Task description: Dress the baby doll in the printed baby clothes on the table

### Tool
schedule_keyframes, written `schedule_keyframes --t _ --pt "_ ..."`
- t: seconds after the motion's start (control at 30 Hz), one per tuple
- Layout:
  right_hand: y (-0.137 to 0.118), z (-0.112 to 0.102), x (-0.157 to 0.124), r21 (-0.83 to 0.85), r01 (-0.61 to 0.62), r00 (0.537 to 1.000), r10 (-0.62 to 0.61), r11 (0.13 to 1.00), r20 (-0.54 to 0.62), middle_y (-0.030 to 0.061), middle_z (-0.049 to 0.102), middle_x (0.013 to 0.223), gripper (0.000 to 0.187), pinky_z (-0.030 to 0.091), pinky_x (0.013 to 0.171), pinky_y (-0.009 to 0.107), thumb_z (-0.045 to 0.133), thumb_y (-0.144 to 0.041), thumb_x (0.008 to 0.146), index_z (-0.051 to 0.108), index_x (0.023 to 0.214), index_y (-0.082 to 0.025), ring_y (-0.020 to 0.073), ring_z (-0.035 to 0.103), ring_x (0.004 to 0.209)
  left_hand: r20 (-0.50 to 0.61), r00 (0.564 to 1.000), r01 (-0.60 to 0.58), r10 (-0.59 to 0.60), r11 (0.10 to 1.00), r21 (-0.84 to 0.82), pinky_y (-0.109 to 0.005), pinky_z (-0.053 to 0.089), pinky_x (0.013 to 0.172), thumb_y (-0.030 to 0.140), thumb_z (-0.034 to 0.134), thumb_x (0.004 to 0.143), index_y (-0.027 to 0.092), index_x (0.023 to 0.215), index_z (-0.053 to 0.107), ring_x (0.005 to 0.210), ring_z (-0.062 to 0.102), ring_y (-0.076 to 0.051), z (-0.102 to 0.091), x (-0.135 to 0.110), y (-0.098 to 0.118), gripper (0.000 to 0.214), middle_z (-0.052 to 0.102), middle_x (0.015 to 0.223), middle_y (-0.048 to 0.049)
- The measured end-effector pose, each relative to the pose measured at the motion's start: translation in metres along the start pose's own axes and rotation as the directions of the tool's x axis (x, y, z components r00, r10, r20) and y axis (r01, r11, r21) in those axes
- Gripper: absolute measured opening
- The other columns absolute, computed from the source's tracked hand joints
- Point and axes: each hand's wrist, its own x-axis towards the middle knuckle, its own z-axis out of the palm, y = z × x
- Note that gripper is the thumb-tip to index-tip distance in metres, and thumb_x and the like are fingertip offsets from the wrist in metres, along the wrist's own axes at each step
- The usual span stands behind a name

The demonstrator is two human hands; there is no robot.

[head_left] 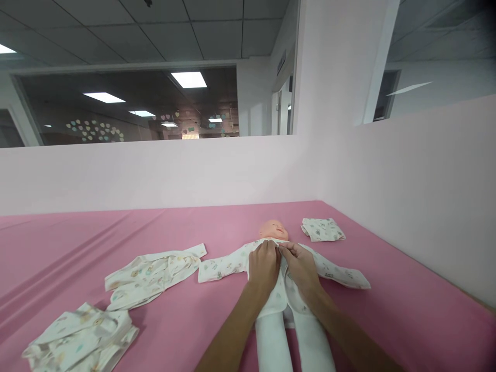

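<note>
A baby doll (274,229) lies on its back on the pink table (155,232), dressed in a white printed top (220,267) with the sleeves spread out to both sides. My left hand (264,263) and my right hand (300,266) rest on the doll's chest just below its chin. Both hands are closed, pinching the front edges of the top where they meet at the neck. The doll's white legs (290,341) run down toward me between my forearms.
A loose printed garment (153,274) lies left of the doll. A folded pile of similar clothes (81,338) sits at the near left. A small folded garment (323,229) lies right of the doll's head. Pink partition walls close the table at the back and right.
</note>
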Motion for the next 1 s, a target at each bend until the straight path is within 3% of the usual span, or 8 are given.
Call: schedule_keyframes --t 0.23,0.33,0.47,0.6,0.8,1.0 --pt "0.011 -0.005 0.005 0.134 -0.065 0.993 0.077 0.989 -0.089 0.004 0.069 0.081 0.028 0.048 0.064 0.029 0.059 -0.041 0.074 0.065 0.088 -0.018 0.0199 0.061 0.073 -0.033 0.999 0.0 0.0 1.0 0.009 -0.031 0.028 0.057 0.018 0.042 0.095 0.02 0.085 0.056 0.079 0.061 -0.018 0.003 0.0 0.0 0.016 0.065 0.084 -0.0024" --pt "0.012 -0.011 0.011 0.051 -0.095 0.993 0.098 0.994 -0.071 0.0043 0.069 0.08 0.028 0.047 0.067 0.03 0.059 -0.04 0.072 0.066 0.089 -0.018 0.0208 0.062 0.075 -0.027 1.0 0.007 -0.007 1.0 -0.003 -0.031 0.028 0.057 0.018 0.043 0.094 0.02 0.086 0.056 0.08 0.061 -0.018 0.001 0.0 0.001 0.016 0.065 0.086 -0.0032" --pt "0.011 -0.018 0.014 -0.109 -0.069 0.997 0.065 0.992 -0.039 0.0019 0.066 0.07 0.023 0.044 0.066 0.03 0.058 -0.041 0.071 0.064 0.071 -0.019 0.0205 0.059 0.072 -0.043 0.999 0.012 -0.013 1.0 -0.025 -0.031 0.029 0.058 0.02 0.044 0.095 0.02 0.087 0.056 0.082 0.062 -0.018 -0.001 0.001 0.002 0.014 0.066 0.087 -0.0032" --pt "0.011 -0.022 0.012 -0.126 -0.063 0.998 0.06 0.99 -0.028 0.001 0.063 0.065 0.025 0.04 0.059 0.028 0.058 -0.042 0.071 0.059 0.062 -0.019 0.0182 0.054 0.065 -0.069 0.997 -0.034 0.034 0.999 0.008 -0.032 0.029 0.057 0.02 0.047 0.093 0.02 0.085 0.055 0.079 0.062 -0.017 0.001 0.0 0.001 0.011 0.065 0.084 -0.0014" --pt "0.003 -0.012 0.005 -0.044 -0.061 0.997 0.059 0.997 -0.045 -0.001 0.06 0.067 0.024 0.039 0.059 0.026 0.057 -0.041 0.073 0.058 0.066 -0.019 0.0159 0.051 0.066 -0.151 0.984 -0.084 0.094 0.994 0.069 -0.033 0.029 0.055 0.018 0.049 0.091 0.021 0.083 0.054 0.073 0.06 -0.016 0.006 -0.001 0.001 0.01 0.063 0.08 0.0019" --pt "0.001 -0.004 0.0 -0.086 0.027 0.999 -0.03 0.996 -0.037 0.001 0.064 0.072 0.023 0.043 0.066 0.028 0.055 -0.039 0.077 0.062 0.072 -0.017 0.0174 0.055 0.071 -0.114 0.988 -0.098 0.106 0.993 0.066 -0.032 0.028 0.055 0.018 0.051 0.09 0.019 0.086 0.055 0.073 0.06 -0.017 0.004 -0.003 0.001 0.006 0.064 0.08 0.0009"
